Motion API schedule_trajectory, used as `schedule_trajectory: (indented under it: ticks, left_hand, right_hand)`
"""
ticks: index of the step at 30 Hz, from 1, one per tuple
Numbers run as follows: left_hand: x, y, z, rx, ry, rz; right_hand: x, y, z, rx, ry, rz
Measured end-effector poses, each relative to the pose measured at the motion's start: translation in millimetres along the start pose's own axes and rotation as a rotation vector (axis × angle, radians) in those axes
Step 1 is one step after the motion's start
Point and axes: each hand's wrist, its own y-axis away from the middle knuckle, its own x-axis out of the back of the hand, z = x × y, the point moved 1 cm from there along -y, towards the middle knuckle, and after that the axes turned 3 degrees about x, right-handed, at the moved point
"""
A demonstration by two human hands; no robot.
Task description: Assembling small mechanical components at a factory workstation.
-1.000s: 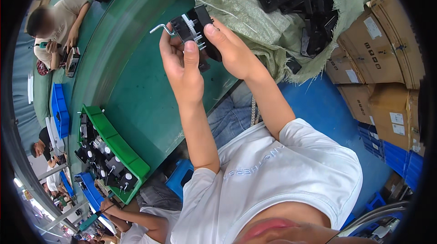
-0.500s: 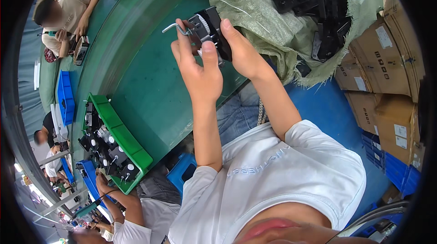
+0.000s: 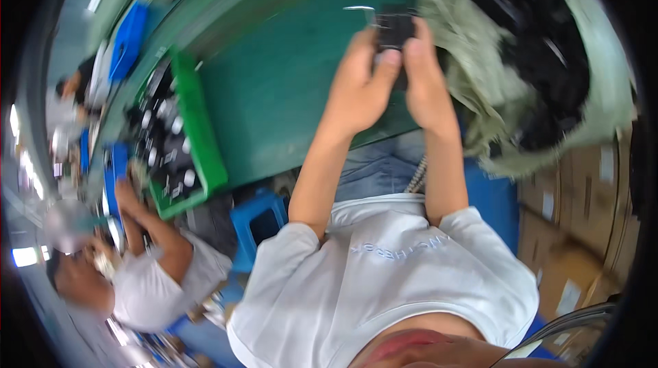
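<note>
Both my hands hold one small black part above the green table. A thin bent metal wire sticks out of its left side. My left hand grips it from the left with the thumb pressed on its lower face. On the right, my right hand wraps around it. The picture is blurred by motion, so the part's details are unclear.
An open grey-green sack full of black parts lies at the right of the table. A green tray of black and silver parts sits at the left, with another person's hand by it. Cardboard boxes stand at the right. A blue stool is below.
The view has swung, so hands and part now sit further right in the picture. My hands have closed tighter together around the black part, covering more of it.
</note>
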Motion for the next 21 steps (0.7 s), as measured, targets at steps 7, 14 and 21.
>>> schedule_trajectory:
  ticks: [7,14,21]
  left_hand:
    - [40,54,-6,0.061,-0.058,0.355]
    - [167,167,54,0.074,-0.739,1.196]
    - [318,264,52,0.518,-1.371,1.313]
  right_hand:
    - [-30,11,-1,-0.106,-0.331,-0.273]
    - [-12,-7,16,-0.144,-0.299,-0.276]
    - [-15,-18,14,-0.235,-0.438,-0.335]
